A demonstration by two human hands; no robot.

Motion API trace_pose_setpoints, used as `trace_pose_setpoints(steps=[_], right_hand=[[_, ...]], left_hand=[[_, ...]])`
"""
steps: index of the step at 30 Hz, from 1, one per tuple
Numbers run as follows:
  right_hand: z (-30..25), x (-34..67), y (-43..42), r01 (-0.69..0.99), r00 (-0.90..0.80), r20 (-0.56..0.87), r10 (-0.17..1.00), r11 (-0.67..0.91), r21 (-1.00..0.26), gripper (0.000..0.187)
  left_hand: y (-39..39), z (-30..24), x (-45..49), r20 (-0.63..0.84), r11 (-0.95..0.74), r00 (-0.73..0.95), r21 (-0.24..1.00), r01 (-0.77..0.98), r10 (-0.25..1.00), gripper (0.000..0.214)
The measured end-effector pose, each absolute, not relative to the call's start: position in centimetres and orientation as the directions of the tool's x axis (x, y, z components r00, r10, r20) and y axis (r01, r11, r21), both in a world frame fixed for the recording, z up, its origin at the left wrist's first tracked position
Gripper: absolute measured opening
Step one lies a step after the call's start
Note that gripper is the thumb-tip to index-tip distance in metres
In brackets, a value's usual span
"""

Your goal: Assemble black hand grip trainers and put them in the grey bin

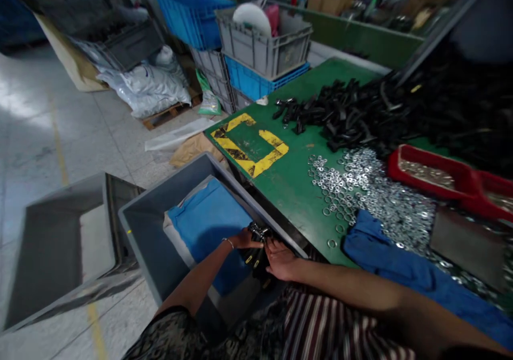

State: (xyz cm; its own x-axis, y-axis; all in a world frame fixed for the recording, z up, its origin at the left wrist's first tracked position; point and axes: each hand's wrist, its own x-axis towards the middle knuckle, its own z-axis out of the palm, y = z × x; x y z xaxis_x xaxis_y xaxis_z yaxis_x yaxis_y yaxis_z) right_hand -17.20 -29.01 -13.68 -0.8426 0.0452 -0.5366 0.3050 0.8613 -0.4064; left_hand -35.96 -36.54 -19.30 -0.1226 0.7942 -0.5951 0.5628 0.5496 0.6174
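Both of my hands are inside the grey bin [154, 245], by its wall along the green table. Between them is a bunch of black handles [251, 258] with shiny metal ends. My left hand [242, 241] is closed around the bunch from the left, its thumb lying across it. From the right, my right hand [281, 259] presses its bent fingers against the same handles. Their undersides and some of my fingertips are hidden. A blue sheet [208, 216] covers the bottom of the bin, beside my left hand.
The green table [280, 200] carries a heap of black handles [348, 106], scattered metal rings [368, 189], red trays [435, 172] and a blue cloth [404, 258]. Another grey bin [48, 253] stands on the left. Stacked crates [260, 45] rise behind the table.
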Motion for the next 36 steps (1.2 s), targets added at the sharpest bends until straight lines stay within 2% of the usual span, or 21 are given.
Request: trace_pose_setpoints(steps=[2,4,6,7,8,10,11,13,15,17,20,22,24,27,30,32,34,35,36], right_hand=[[-11.0,-16.6,-28.3,0.27,-0.878,-0.477,0.04,0.865,-0.424,0.086],[-7.6,-15.0,-27.2,0.174,-0.922,-0.386,-0.031,0.857,-0.486,0.079],[-3.9,-12.3,-25.6,0.06,-0.957,-0.266,-0.117,0.816,-0.576,0.063],[-2.3,-10.4,-24.6,0.028,-0.974,-0.195,-0.115,0.792,-0.609,0.054],[-1.0,-8.3,-23.7,0.023,-0.991,-0.115,-0.061,0.786,-0.618,0.047],[0.3,-3.6,-21.8,0.097,-0.99,0.034,0.14,0.825,-0.556,0.045],[0.2,-1.3,-21.0,0.167,-0.965,0.093,0.244,0.85,-0.499,0.047],[-0.8,2.9,-19.6,0.318,-0.902,0.173,0.395,0.881,-0.351,0.051],[-2.5,5.8,-18.6,0.406,-0.871,0.213,0.442,0.893,-0.193,0.053],[-3.8,7.0,-17.7,0.416,-0.881,0.219,0.42,0.907,-0.069,0.052],[-4.5,7.2,-16.6,0.431,-0.879,0.217,0.424,0.902,-0.015,0.05],[-4.6,7.2,-16.2,0.459,-0.858,0.232,0.458,0.887,-0.054,0.049],[-4.6,7.4,-16.2,0.448,-0.848,0.252,0.466,0.885,-0.13,0.046],[-4.5,7.6,-16.7,0.381,-0.856,0.276,0.438,0.894,-0.236,0.03],[-3.9,6.1,-17.0,0.301,-0.865,0.337,0.372,0.921,-0.246,0.026],[-3.6,3.9,-17.0,0.132,-0.897,0.395,0.199,0.973,-0.191,0.032],[-3.7,1.0,-16.6,-0.064,-0.924,0.382,-0.008,0.989,-0.133,0.036],[-3.9,-0.4,-16.1,-0.121,-0.937,0.341,-0.071,0.985,-0.127,0.038],[-4.3,-1.7,-15.5,-0.13,-0.953,0.291,-0.084,0.982,-0.141,0.04]], left_hand=[[-36.9,-17.3,-35.8,-0.565,0.565,-0.202,0.594,0.572,0.8,0.056],[-37.6,-14.9,-35.9,-0.522,0.605,-0.326,0.558,0.569,0.788,0.052],[-38.2,-11.9,-36.1,-0.46,0.646,-0.454,0.533,0.546,0.763,0.051],[-38.1,-10.1,-36.1,-0.408,0.655,-0.516,0.538,0.53,0.753,0.052],[-37.7,-8.3,-35.8,-0.328,0.643,-0.575,0.568,0.514,0.75,0.053],[-35.2,-4.7,-34.7,-0.101,0.523,-0.639,0.679,0.516,0.762,0.05],[-33.0,-3.1,-33.9,0.033,0.404,-0.624,0.736,0.544,0.78,0.046],[-27.1,-0.5,-32.2,0.213,0.135,-0.445,0.764,0.631,0.87,0.039],[-20.0,1.1,-30.5,0.298,-0.062,-0.199,0.681,0.729,0.934,0.033],[-13.6,1.7,-29.1,0.278,-0.074,-0.102,0.558,0.827,0.955,0.029],[-8.7,0.5,-27.9,0.253,0.144,-0.266,0.415,0.899,0.93,0.041],[-9.4,-1.3,-27.6,0.253,0.279,-0.369,0.328,0.902,0.894,0.055],[-11.8,-3.4,-27.4,0.242,0.329,-0.377,0.218,0.919,0.894,0.065],[-14.3,-5.4,-25.8,0.198,0.284,-0.303,0.117,0.952,0.932,0.078],[-11.8,-6.0,-22.5,0.166,0.245,-0.26,0.108,0.963,0.951,0.081],[-8.6,-5.7,-20.9,0.15,0.262,-0.284,0.151,0.953,0.947,0.078],[-6.5,-5.0,-20.5,0.098,0.26,-0.288,0.23,0.938,0.953,0.073],[-6.3,-4.5,-20.8,0.074,0.235,-0.265,0.277,0.931,0.961,0.07],[-6.9,-4.0,-21.3,0.062,0.193,-0.225,0.324,0.926,0.972,0.067]])
